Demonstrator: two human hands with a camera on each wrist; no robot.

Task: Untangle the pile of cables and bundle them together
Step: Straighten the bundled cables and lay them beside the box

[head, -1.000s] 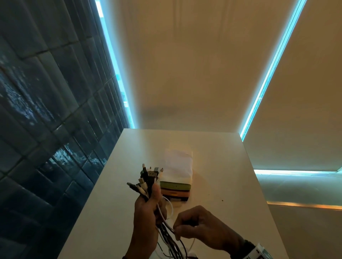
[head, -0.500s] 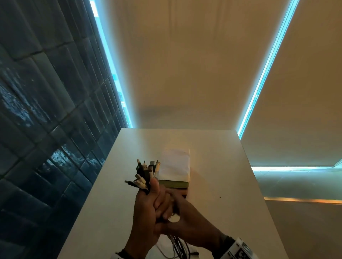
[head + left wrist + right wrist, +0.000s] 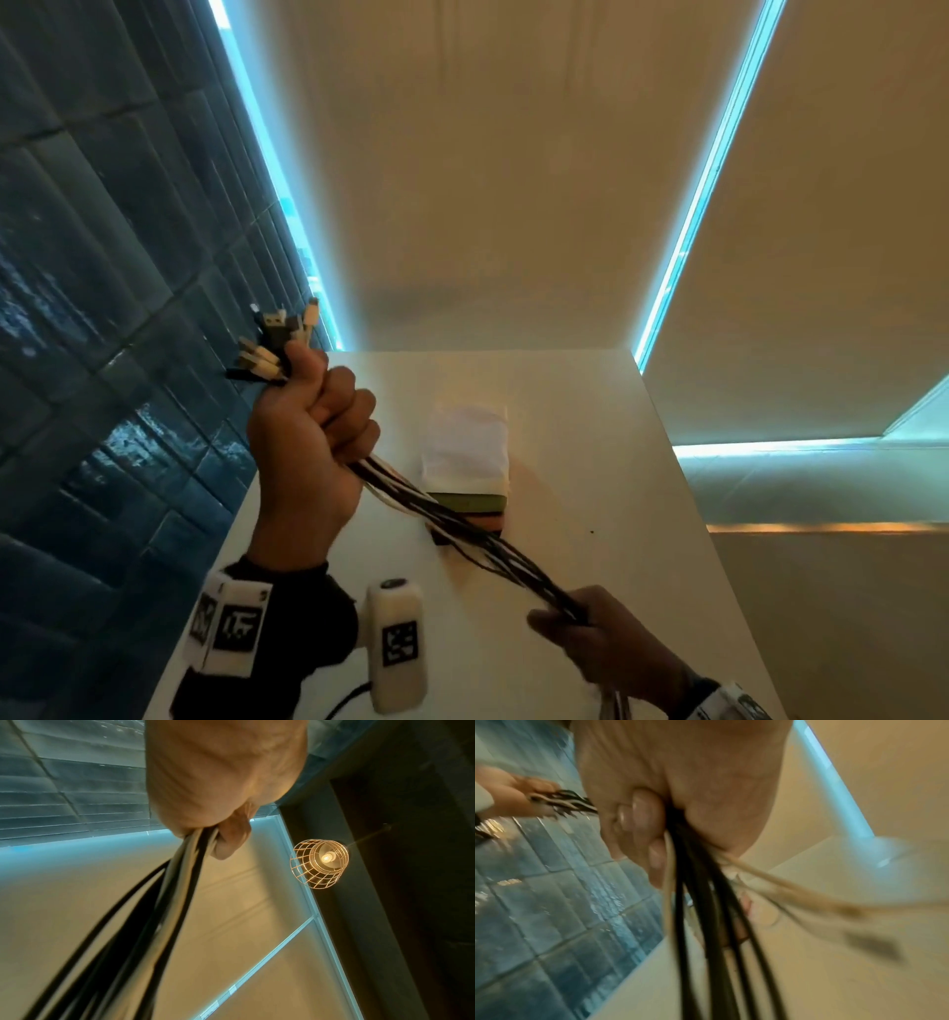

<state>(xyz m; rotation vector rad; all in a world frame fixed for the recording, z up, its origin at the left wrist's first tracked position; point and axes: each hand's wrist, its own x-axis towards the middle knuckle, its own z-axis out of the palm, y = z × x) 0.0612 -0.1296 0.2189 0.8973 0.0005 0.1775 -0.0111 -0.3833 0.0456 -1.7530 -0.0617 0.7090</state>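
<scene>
overhead, both hands, left (image 3: 308,442) and right (image 3: 595,634), clench the cables (image 3: 462,524); wrist tags unreadable.

The white counter (image 3: 590,462) is seen from above by the head view, facing forward. The bundle of black and white cables (image 3: 462,519) is shown very near by both upward-tilted wrist views.

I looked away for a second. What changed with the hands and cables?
The left hand rose with the plug ends; the right hand, clasped against it half a second ago, slid down the cables, drawing them straight. Both kept their grip; the stack on the table stayed put.
</scene>
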